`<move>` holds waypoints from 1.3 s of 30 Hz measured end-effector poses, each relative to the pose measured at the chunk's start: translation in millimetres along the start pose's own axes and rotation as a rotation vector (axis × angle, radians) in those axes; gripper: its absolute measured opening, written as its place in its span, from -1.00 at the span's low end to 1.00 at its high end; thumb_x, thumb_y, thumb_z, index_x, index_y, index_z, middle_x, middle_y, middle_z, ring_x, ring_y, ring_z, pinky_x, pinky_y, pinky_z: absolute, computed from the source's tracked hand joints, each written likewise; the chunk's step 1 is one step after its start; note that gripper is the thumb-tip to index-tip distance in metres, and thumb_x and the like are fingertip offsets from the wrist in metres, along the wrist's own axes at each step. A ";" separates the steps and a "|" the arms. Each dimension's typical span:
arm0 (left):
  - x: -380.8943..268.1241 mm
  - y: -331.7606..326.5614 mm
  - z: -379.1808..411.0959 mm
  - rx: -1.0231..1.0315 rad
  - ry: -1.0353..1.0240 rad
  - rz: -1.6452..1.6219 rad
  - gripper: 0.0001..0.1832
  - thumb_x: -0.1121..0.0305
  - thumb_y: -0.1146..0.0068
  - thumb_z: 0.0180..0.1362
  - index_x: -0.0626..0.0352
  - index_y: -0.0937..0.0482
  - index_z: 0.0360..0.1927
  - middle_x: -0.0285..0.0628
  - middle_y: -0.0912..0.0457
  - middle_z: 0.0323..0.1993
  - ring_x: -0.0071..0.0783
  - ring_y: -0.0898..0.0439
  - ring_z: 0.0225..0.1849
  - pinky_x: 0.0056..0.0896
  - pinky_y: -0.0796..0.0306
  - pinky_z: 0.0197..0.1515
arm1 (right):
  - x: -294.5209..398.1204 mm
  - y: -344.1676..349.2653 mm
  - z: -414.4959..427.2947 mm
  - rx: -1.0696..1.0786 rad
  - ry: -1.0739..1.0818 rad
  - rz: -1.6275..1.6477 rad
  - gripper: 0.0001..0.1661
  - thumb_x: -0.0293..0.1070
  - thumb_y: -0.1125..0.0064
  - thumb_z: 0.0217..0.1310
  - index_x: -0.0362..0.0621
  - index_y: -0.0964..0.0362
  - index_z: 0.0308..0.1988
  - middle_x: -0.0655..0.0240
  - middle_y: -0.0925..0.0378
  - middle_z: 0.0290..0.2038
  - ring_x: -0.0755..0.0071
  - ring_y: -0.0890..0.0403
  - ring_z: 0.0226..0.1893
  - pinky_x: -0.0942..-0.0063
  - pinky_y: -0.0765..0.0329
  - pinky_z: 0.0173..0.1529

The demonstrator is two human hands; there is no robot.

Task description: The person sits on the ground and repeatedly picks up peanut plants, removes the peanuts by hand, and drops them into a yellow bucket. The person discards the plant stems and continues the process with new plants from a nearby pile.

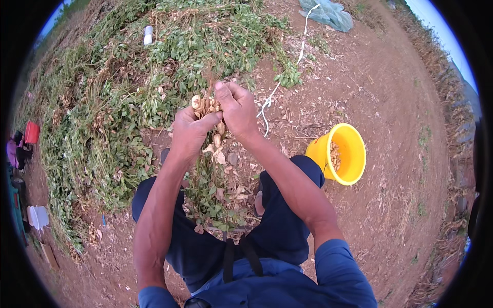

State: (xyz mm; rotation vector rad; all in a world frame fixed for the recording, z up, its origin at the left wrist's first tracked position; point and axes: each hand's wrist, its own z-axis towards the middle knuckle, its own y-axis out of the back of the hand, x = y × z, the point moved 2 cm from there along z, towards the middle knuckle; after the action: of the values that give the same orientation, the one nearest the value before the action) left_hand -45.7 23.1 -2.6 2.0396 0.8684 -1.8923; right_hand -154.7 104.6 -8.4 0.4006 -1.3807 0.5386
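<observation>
In front of me, my left hand [192, 129] is closed around the base of a peanut plant, with peanut pods [206, 106] bunched between both hands. My right hand [238, 107] grips the same cluster from the right, thumb and fingers pinched at its roots. More pods [218, 140] hang just under my hands, and the leafy stems [210, 188] trail down between my knees. A yellow bucket [358, 154], tilted in the view, stands right of my knee with peanut pods [335, 156] inside. The fingertips are partly hidden by the pods.
A heap of uprooted peanut plants [115, 100] spreads ahead and left. White cord [265, 104] lies on the soil, leading to green netting [327, 15]. A white bottle-like object [148, 35] rests on the heap. At far left are another person [15, 150] and a red bucket [32, 132].
</observation>
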 end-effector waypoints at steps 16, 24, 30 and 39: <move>13.2 2.4 7.5 -0.088 -0.157 0.342 -0.89 0.44 -0.13 0.27 0.25 -0.62 -0.30 -0.43 -0.58 -0.50 -0.72 -0.43 -0.52 -0.52 -0.30 -0.49 | -16.3 -7.6 3.0 -0.035 0.141 -0.212 -0.45 -0.06 -0.02 0.54 -0.32 -0.36 -0.43 0.15 -0.35 -0.60 0.30 -0.34 -0.54 0.23 -0.36 -0.36; 1.6 13.8 4.9 0.031 -0.106 0.399 -0.92 0.48 -0.13 0.26 0.21 -0.64 -0.30 -0.45 -0.59 -0.49 -0.76 -0.45 -0.51 -0.57 -0.29 -0.50 | -8.1 -5.7 7.8 0.131 0.230 -0.330 -0.44 -0.05 0.13 0.56 -0.35 -0.41 -0.35 -0.08 -0.46 -0.49 -0.16 -0.48 -0.46 0.05 -0.42 -0.29; 7.3 19.6 5.0 0.149 -0.061 0.125 -0.91 0.45 -0.27 0.25 0.22 -0.68 -0.21 -0.41 -0.67 -0.42 -0.75 -0.51 -0.50 -0.57 -0.34 -0.49 | -5.1 -0.1 4.6 0.219 0.270 -0.332 -0.41 -0.01 0.13 0.57 -0.33 -0.43 -0.35 0.00 -0.45 -0.52 0.02 -0.46 -0.49 0.13 -0.42 -0.29; 1.2 23.3 -1.3 0.267 0.089 0.087 -0.89 0.48 -0.27 0.21 0.21 -0.67 -0.19 -0.41 -0.66 -0.40 -0.73 -0.54 -0.48 -0.56 -0.36 -0.46 | -20.6 9.1 8.3 0.442 0.191 -0.167 -0.38 0.05 0.10 0.57 -0.28 -0.43 -0.39 0.35 -0.39 -0.57 0.46 -0.36 -0.47 0.28 -0.40 -0.33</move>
State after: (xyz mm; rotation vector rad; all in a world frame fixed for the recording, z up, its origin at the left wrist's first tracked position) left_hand -31.7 5.5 -8.8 2.2886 0.5593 -1.9729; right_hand -168.7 104.8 -27.9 0.7937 -1.0284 0.7246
